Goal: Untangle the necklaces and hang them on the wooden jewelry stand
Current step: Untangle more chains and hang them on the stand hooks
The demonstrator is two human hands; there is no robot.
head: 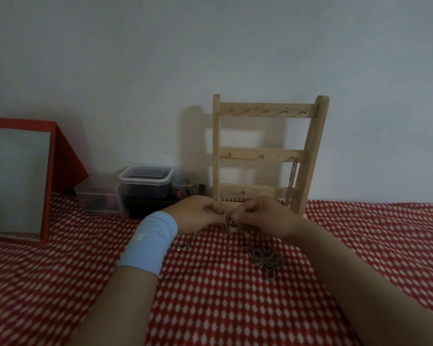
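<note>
Red-and-white cloth is spread over the surface. One necklace is pinched by curled fingers of left hand and right hand. A tangled heap is noted beside; one hung chain on the wooden jewelry stand. Chains are judged light, limp and snag-prone, best gripped near the knot.

legible text, numbers, brand names: none. light blue wristband, left forearm: small white mark printed near middle, blurred, cannot tell whether logo or letters. other surfaces in view: too dim and soft for any lettering to be made out.
</note>
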